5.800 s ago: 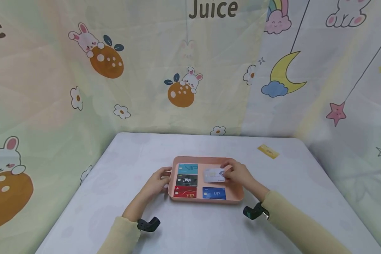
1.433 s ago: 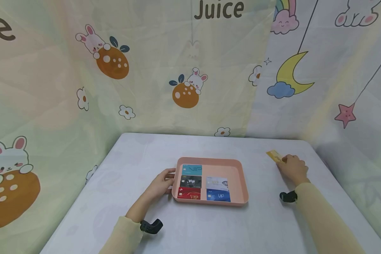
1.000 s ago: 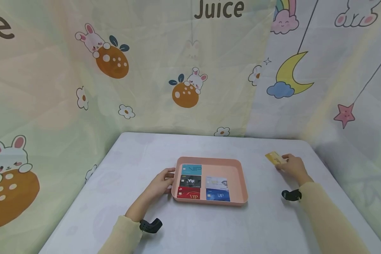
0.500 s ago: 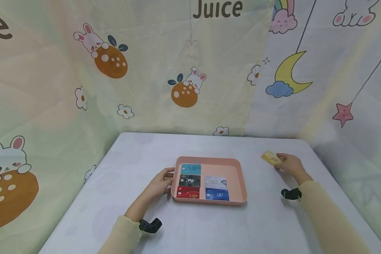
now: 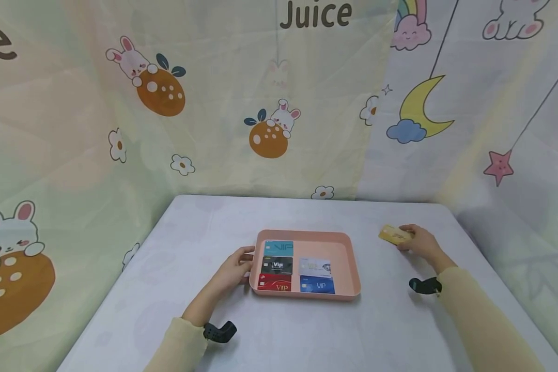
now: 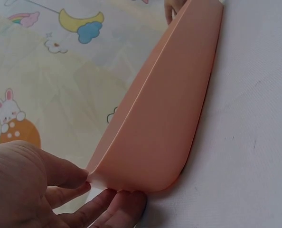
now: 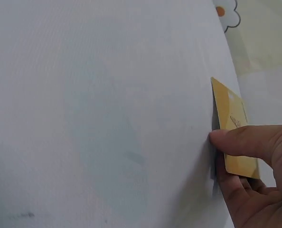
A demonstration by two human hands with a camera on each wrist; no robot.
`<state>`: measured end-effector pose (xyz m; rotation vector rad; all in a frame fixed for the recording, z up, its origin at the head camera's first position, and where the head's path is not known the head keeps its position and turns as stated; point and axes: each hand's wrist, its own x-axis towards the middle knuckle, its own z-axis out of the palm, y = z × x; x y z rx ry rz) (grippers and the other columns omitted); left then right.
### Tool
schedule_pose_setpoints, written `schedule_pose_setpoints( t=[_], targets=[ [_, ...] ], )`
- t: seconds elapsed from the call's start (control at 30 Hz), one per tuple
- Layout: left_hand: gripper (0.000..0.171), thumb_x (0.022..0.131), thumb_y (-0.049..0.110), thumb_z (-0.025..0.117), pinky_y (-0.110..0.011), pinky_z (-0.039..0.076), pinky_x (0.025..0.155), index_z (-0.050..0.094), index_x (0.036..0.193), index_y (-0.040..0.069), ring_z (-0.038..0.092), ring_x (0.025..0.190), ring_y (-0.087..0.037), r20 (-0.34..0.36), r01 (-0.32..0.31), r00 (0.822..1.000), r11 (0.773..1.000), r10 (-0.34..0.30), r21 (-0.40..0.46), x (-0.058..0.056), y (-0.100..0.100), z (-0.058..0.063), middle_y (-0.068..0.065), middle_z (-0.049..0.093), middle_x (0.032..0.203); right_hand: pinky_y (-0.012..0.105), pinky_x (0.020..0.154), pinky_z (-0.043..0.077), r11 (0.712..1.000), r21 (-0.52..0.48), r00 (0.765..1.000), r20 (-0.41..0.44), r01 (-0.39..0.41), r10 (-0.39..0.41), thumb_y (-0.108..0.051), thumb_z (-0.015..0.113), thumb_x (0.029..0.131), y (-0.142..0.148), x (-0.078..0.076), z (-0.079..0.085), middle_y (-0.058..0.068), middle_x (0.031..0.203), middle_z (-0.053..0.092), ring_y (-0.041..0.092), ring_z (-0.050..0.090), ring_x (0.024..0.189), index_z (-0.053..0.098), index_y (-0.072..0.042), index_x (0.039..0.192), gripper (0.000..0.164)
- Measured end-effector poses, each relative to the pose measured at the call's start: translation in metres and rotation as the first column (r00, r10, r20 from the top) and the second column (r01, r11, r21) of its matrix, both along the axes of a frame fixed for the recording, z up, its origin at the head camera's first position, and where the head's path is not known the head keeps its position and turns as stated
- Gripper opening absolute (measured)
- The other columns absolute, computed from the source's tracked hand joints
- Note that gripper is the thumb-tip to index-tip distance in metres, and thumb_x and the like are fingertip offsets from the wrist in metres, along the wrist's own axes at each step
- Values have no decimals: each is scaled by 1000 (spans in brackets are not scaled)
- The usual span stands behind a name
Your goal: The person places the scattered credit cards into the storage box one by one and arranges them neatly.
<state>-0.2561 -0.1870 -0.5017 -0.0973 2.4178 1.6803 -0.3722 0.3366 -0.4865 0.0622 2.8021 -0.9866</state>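
In the head view, my right hand pinches a gold card near the back right of the table, beyond the tray. The right wrist view shows the thumb on the face of the card and the fingers behind it; the card is tilted. My left hand grips the left end of a pink tray, thumb at the rim and fingers at the outer wall in the left wrist view. Inside lie a light-blue card, a black card, a red card, a white-silver card and a blue card.
The tray stands on a white-covered table. A printed cloth backdrop rises behind and beside the table. Each wrist carries a black camera, one at the left and one at the right.
The white-silver card, earlier in my right hand, lies in the tray above the blue one. My right hand has gone to the gold card, taken hold of it and moved it slightly leftward. The left hand stays put.
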Motion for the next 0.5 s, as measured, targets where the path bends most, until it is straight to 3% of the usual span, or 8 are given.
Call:
schedule_pose_setpoints(
  t=[0.23, 0.5],
  targets=[
    [49, 105, 16, 56, -43, 62, 91, 46, 152, 10, 64, 122, -32, -2, -7, 1000, 1000, 7, -10, 0, 1, -1, -18, 58, 141, 64, 110, 35, 984, -175, 998, 51, -15, 24, -11, 75, 91, -3, 7, -1, 42, 154, 27, 50, 40, 129, 29, 4, 158, 83],
    [48, 106, 17, 55, -42, 62, 90, 46, 153, 10, 64, 121, -32, 5, -9, 1000, 1000, 9, -6, 0, 1, 1, -19, 57, 141, 57, 113, 39, 956, -284, 993, 66, -75, 98, -15, 72, 96, -14, 13, 4, 37, 158, 27, 45, 39, 134, 29, -2, 161, 79]
  ],
)
